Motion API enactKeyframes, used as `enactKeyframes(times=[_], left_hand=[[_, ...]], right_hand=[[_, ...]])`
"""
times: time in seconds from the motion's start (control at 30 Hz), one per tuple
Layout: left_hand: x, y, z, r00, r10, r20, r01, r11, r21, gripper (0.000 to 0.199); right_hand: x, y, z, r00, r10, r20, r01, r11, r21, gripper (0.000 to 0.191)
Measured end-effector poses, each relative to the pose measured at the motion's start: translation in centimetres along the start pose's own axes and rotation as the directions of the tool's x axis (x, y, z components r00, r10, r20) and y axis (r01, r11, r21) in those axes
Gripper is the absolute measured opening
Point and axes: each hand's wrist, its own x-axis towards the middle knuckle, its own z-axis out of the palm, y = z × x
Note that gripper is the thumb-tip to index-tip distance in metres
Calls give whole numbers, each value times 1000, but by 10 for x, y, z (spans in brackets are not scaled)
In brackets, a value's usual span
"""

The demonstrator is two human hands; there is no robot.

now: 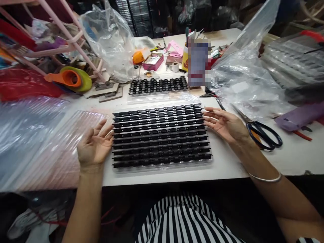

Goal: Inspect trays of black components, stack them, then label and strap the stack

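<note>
A clear plastic tray [162,166] lies on the white table in front of me, filled with rows of black strip-like parts [162,136]. At its left edge is my left hand [95,145], palm turned inward and fingers spread, the fingertips at the ends of the rows. My right hand [224,123] is at the tray's upper right corner with its fingers stretched out, their tips close to the edge. Whether the fingertips press on the tray cannot be made out. Neither hand is wrapped around anything.
Behind the tray sits a second batch of black parts [158,85]. Scissors [264,135] lie to the right, near plastic bags [248,84]. Ribbed clear plastic sheets [58,145] cover the left side. An orange tape dispenser [72,79] stands by a pink rack [76,38].
</note>
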Motion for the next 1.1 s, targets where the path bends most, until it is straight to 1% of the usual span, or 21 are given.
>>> enactKeyframes(times=[0.17,0.37,0.53,0.77,0.87,0.93,1.0,1.1], left_hand=[[-3,1,-4,996,-17,89,18,1000,-3,46],[-5,0,-8,990,-14,142,12,1000,16,46],[-4,-2,-9,988,-17,154,9,998,55,48],[-5,-2,-9,987,-1,158,-6,999,42,50],[-6,-1,-7,988,8,156,-15,999,47,49],[-7,-1,-6,989,9,145,-21,997,79,49],[-8,-3,-4,991,28,129,-47,988,147,50],[-7,-11,-3,987,126,104,-154,931,331,54]], right_hand=[[0,-1,1,998,32,-46,-33,999,-18,21],[0,0,2,993,42,-113,-46,998,-34,20],[-1,1,4,992,23,-125,-33,997,-76,20],[-1,0,7,988,34,-151,-41,998,-41,19],[-1,0,5,990,28,-140,-36,998,-55,19],[0,0,2,991,32,-130,-44,995,-87,20],[1,2,-2,991,37,-125,-54,989,-137,21],[4,5,-4,993,-4,-121,-24,973,-228,19]])
